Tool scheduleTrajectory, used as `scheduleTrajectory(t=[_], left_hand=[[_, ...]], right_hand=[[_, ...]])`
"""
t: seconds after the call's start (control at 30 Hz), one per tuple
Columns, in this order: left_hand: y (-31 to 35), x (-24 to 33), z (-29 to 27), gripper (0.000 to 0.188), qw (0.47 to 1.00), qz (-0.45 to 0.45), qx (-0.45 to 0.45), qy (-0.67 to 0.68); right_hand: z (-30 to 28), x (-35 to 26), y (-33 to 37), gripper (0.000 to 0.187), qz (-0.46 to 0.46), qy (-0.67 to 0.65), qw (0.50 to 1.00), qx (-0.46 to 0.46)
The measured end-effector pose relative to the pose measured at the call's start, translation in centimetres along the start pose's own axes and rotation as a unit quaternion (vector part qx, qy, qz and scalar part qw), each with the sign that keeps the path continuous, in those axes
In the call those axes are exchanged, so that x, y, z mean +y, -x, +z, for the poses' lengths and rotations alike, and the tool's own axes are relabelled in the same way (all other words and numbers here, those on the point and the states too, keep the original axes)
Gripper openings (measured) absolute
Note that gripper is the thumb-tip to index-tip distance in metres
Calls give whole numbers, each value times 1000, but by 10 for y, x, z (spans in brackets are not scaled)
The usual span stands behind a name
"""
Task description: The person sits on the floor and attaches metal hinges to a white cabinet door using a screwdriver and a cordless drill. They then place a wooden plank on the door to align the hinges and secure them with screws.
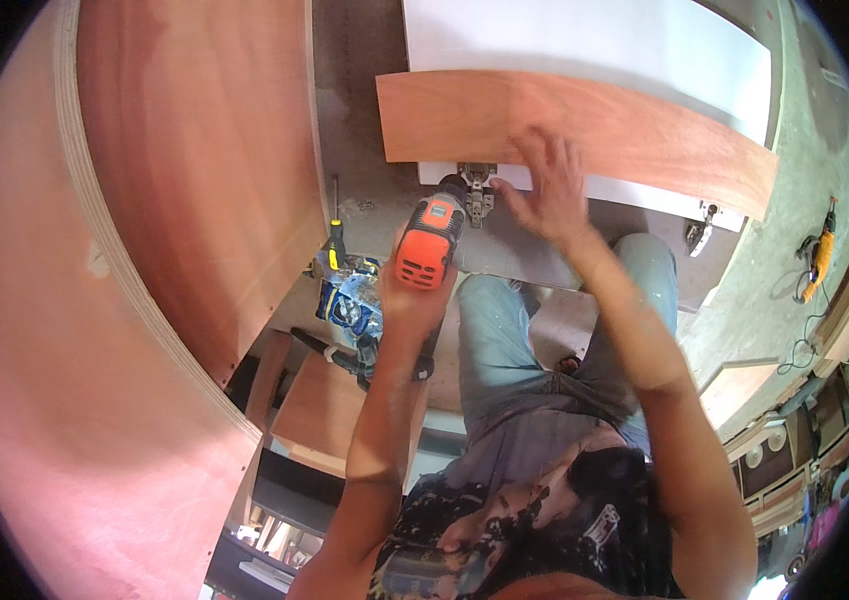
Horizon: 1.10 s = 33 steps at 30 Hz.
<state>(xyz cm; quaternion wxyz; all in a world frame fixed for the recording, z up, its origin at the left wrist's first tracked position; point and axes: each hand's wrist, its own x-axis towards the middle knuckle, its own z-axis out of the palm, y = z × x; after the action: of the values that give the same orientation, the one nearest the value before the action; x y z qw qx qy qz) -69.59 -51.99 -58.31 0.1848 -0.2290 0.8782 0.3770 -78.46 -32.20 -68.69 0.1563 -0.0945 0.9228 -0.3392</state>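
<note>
An orange and black cordless drill (428, 248) is gripped in my left hand (410, 305), its front end at a metal cabinet hinge (480, 202). The hinge sits at the near edge of a white panel (584, 35). Across that panel lies a long reddish wooden strip (664, 135). My right hand (550, 192) is over the strip's near edge, just right of the hinge, fingers spread and a little blurred. I cannot tell how firmly it touches the wood. Farther right, a second hinge (701, 232) is on the panel's near edge.
Large plywood panels (184, 170) stand along the left. Beside them are a screwdriver (335, 235) and a blue pouch (349, 300). A yellow corded tool (820, 262) lies on the floor at right. Shelves with mixed items (804, 450) fill the lower right.
</note>
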Motion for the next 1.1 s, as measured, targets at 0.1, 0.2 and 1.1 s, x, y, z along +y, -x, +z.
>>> scheduleTrajectory(t=[0.1,0.2,1.1], left_hand=[[0,2,0,64,999,1,-11,-48],[-2,10,-3,56,999,-25,-24,7],[-3,4,1,74,997,-42,-55,14]], right_hand=[[-34,39,-42,115,-83,193,970,-120],[-42,57,-56,138,-102,251,938,-215],[-38,67,-71,137,-90,254,911,-312]])
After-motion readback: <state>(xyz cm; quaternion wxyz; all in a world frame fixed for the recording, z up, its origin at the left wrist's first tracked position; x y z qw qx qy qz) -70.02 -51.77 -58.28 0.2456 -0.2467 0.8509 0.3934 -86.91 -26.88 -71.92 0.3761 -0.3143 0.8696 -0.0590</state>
